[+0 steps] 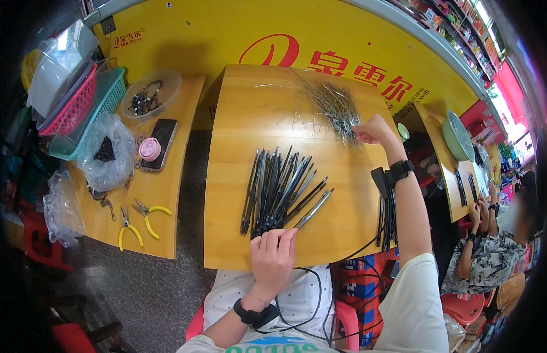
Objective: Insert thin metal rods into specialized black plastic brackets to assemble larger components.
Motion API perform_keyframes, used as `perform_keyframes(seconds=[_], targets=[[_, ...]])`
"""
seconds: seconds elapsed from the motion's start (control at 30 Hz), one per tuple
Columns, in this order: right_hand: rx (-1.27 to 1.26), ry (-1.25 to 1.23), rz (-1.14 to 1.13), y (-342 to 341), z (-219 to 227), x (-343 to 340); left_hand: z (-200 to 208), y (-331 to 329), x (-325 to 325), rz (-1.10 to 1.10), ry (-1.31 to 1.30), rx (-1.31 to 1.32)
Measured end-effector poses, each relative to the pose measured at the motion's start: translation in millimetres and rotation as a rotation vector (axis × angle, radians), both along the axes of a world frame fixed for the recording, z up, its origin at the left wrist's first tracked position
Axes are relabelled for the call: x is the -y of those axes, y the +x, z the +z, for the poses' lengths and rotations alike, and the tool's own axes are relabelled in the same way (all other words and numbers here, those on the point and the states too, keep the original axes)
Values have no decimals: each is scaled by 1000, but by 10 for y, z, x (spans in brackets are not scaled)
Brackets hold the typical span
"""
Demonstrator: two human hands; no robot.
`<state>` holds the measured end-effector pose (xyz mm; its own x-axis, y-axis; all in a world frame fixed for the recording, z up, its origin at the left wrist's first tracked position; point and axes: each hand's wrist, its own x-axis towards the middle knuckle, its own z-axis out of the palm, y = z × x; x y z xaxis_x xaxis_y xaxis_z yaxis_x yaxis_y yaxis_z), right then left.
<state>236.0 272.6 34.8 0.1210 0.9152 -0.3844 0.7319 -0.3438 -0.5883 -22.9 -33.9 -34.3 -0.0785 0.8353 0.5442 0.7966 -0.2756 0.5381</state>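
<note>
My left hand is curled against the lower ends of a fanned bunch of slender black rods on the wooden table; the fingers touch the rods, but I cannot tell whether they grip any. My right arm reaches out to the far right part of the table, where my right hand has its fingertips at the gathered end of a loose sheaf of thin, silvery wires; whether they pinch one, I cannot tell. The wires spread away toward the table's far edge, apart from the rods. On the side table to my left lie two yellow-handled pliers.
</note>
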Motion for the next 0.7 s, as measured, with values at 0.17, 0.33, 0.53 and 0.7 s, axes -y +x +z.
perform_keyframes(seconds=[0.17,0.33,0.53,0.7], targets=[[-89,146,-90,-33,-187,81,2,9,9,12,24,-4],[27,254,-123,-81,-260,124,7,17,19,8,46,7],[79,325,-85,-234,-59,459,-7,0,37,16,46,4],[-3,338,-85,-284,93,818,-19,7,37,17,75,0]])
